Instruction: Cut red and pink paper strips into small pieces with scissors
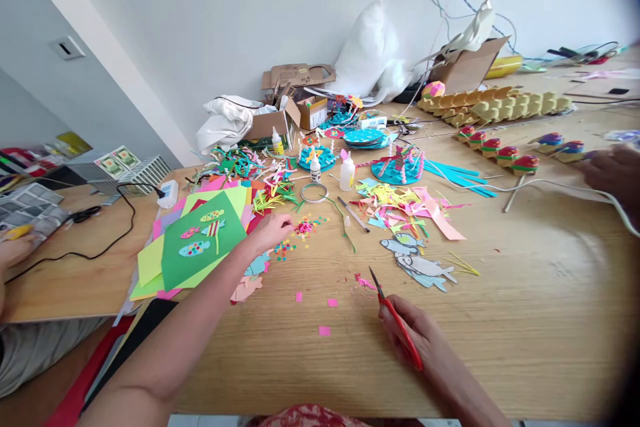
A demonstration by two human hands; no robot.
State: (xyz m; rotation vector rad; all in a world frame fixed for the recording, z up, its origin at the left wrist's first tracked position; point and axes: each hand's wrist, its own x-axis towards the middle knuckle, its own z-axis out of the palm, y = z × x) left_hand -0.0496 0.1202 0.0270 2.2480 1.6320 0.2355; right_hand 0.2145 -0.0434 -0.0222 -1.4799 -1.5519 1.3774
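Bare table (525,320) between hands (right (407,327) grips scissors (395,317)).

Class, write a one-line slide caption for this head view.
Left hand reaches into confetti beside green paper; right hand holds red scissors.

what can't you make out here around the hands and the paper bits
Head view only:
- Left hand: fingertips curl down at the confetti pile; whether they pinch a piece is hidden.
- Red scissors: handles buried in the right hand.
- Another person's hand: blurred, cut by the right edge.
- Glue bottle labels: too small.
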